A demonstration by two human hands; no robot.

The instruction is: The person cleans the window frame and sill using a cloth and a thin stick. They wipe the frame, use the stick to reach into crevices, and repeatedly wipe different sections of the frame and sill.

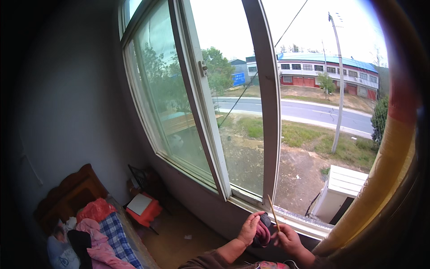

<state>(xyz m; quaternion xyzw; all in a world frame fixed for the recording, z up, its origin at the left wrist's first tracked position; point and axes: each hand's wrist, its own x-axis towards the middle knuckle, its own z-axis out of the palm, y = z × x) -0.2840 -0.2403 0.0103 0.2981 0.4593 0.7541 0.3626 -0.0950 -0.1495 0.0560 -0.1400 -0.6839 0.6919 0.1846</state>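
Note:
Near the bottom middle, my left hand (249,229) is closed on a folded piece of dark grey and maroon fabric or knitwork (263,232); its exact kind cannot be told. Just to the right, my right hand (289,240) grips the lower end of a thin wooden stick (273,212), whose upper end points up in front of the window sill. The stick stands close beside the fabric; whether they touch is unclear. Patterned cloth (272,265) shows below my hands at the picture's bottom edge.
A sliding window (221,168) with its sill (299,226) stands right before me. A yellow curtain (373,191) hangs at the right. A bed with a wooden headboard (75,186), clothes and a plaid cloth (117,232) is at the lower left, beside a red-covered seat (151,210).

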